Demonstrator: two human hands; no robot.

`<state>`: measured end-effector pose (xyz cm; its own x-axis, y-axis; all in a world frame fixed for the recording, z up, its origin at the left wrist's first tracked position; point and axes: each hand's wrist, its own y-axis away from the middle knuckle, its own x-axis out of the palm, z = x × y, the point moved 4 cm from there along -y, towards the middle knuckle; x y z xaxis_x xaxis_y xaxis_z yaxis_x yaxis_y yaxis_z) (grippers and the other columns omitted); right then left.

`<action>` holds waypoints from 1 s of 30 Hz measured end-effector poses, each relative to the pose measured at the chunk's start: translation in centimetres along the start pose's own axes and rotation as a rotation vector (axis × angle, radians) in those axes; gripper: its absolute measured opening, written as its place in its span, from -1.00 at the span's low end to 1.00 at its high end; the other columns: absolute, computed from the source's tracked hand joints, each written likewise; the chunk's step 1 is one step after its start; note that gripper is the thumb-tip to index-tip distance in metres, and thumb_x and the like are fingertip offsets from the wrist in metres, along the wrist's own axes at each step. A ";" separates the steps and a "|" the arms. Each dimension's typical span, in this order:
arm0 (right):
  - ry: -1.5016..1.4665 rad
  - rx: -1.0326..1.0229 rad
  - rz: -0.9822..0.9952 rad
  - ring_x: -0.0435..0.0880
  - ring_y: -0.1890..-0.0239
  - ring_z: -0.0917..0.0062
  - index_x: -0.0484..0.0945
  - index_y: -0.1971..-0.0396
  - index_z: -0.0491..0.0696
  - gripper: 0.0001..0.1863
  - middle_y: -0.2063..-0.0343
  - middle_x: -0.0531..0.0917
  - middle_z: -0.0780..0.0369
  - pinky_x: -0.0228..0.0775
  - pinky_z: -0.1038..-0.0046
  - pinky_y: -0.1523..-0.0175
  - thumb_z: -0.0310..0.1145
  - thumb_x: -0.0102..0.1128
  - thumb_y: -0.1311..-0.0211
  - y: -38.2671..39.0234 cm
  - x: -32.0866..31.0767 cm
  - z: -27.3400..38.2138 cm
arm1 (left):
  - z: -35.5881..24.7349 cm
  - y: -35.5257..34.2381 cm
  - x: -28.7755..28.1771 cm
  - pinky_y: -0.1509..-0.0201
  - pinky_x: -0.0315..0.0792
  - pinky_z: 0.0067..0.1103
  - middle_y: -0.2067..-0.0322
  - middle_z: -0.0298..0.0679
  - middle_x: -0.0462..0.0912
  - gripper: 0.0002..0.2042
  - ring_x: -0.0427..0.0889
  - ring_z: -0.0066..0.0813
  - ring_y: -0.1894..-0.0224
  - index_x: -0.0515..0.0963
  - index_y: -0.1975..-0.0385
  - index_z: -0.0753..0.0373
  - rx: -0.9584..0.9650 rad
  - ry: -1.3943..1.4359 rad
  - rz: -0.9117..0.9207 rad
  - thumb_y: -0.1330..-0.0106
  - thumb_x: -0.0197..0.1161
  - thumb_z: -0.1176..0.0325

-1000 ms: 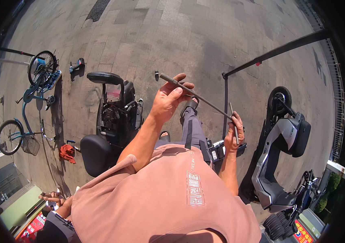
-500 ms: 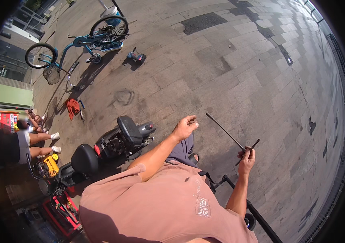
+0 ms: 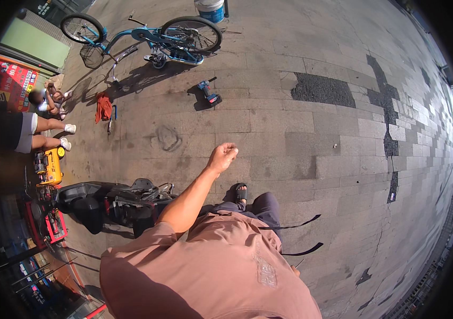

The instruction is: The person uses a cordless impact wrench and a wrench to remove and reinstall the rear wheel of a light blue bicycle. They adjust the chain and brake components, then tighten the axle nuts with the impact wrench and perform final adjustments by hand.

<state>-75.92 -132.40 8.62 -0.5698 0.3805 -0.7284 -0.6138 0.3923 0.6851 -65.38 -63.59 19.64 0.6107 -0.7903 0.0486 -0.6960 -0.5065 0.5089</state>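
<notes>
My left hand (image 3: 223, 157) is raised over the paving ahead of my torso, fingers curled and closed; I cannot make out whether anything is inside. My right hand (image 3: 295, 270) shows only a little at the right edge of my pink shirt, by a thin metal rod (image 3: 299, 264) that it holds; the rest is hidden. Two dark straps (image 3: 306, 221) reach out from beside my waist. My sandalled foot (image 3: 241, 192) stands beyond the shirt. A black scooter (image 3: 85, 210) is close on my left.
A blue bicycle (image 3: 141, 34) lies on the paving, with a bucket (image 3: 209, 10) behind it. A cordless power tool (image 3: 210, 94) and red cloth (image 3: 103, 109) lie nearer. Two people (image 3: 45, 127) are at the left, beside a yellow compressor (image 3: 52, 165) and red equipment (image 3: 56, 226).
The view has turned leftward. My right hand, earlier holding crossed rods out front, has dropped back beside my body. My left hand, earlier on the rod, has left it and now curls closed.
</notes>
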 end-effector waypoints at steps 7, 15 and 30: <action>0.059 -0.151 -0.111 0.64 0.23 0.24 0.56 0.28 -0.17 -0.71 0.33 0.67 0.04 0.42 0.30 0.08 -0.28 0.10 -0.07 -18.5 -10.5 29.7 | -5.4 -16.6 0.2 0.38 0.37 -0.66 0.46 -0.39 0.54 -0.76 0.48 -0.65 0.43 0.50 0.20 0.30 -0.110 0.023 -0.252 -0.25 0.21 0.28; 0.339 -0.805 -0.416 0.61 0.25 0.02 0.57 0.38 -0.12 -0.76 0.36 0.64 -0.03 0.42 0.10 0.13 -0.29 -0.01 -0.15 -31.3 -30.7 89.1 | -6.8 -27.2 -2.9 0.45 0.42 -0.63 0.45 -0.40 0.54 -0.80 0.54 -0.63 0.47 0.54 0.28 0.22 -0.447 0.258 -0.668 -0.27 0.18 0.23; 0.150 -1.207 0.394 0.53 0.51 0.64 0.50 0.17 -0.19 -0.77 0.44 0.67 0.19 0.37 0.56 0.39 -0.39 -0.06 -0.33 -18.2 -12.9 161.8 | -16.1 -64.0 -5.8 0.30 0.47 -0.56 0.33 -0.31 0.58 -0.71 0.60 -0.49 0.34 0.49 0.08 0.27 -0.390 0.867 -0.954 -0.27 0.18 0.26</action>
<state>30.98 -8.92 7.17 -0.8328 0.1684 -0.5274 -0.4500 -0.7609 0.4676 -18.29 -21.05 0.62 0.9337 0.3579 -0.0091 0.1950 -0.4871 0.8513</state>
